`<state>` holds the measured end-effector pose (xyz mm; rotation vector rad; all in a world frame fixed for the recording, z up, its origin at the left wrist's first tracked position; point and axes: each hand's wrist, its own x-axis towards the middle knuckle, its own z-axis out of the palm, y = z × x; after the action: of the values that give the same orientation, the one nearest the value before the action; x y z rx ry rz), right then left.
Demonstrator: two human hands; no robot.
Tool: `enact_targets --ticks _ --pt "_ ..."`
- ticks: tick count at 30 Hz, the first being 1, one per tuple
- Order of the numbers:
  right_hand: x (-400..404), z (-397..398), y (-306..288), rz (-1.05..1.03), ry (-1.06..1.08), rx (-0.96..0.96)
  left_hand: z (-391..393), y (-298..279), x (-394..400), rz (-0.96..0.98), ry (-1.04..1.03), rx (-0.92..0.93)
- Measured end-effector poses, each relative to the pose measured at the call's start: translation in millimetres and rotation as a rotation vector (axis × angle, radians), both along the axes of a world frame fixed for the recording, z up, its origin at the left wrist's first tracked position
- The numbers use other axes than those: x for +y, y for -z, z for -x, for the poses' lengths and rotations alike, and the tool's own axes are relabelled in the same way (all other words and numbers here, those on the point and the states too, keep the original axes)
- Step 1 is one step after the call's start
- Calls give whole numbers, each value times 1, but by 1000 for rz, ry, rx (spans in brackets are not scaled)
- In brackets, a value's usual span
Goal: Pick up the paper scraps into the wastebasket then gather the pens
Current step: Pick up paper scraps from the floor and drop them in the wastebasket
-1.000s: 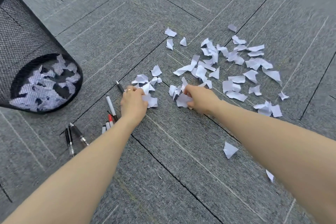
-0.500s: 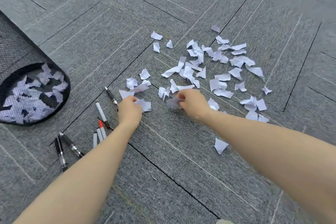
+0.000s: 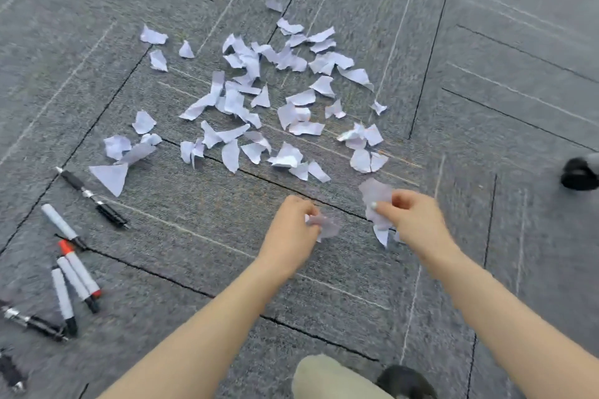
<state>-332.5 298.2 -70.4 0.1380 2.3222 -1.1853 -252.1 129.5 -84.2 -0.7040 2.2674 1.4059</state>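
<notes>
We've got a handful in each fist: our left hand [image 3: 291, 230] pinches a crumpled scrap [image 3: 325, 225], our right hand [image 3: 413, 220] curls round several more [image 3: 372, 196]. The wastebasket is out of view, so these aren't binned yet. Plenty left: a wide spread of paper scraps [image 3: 259, 100] lies on the carpet [image 3: 486, 74] ahead, and the pens [image 3: 71, 269] sit scattered at our left, untouched.
</notes>
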Motion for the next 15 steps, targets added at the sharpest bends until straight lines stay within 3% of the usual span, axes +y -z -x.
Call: enact_targets --ticks 3,9,15 --pt "29 -38 18 -50 61 -8 -6 13 7 105 54 54" --pt "28 -56 36 -264 -130 221 2 21 5 268 292 114" --pt "24 -48 35 -234 -115 143 3 23 5 242 242 98"
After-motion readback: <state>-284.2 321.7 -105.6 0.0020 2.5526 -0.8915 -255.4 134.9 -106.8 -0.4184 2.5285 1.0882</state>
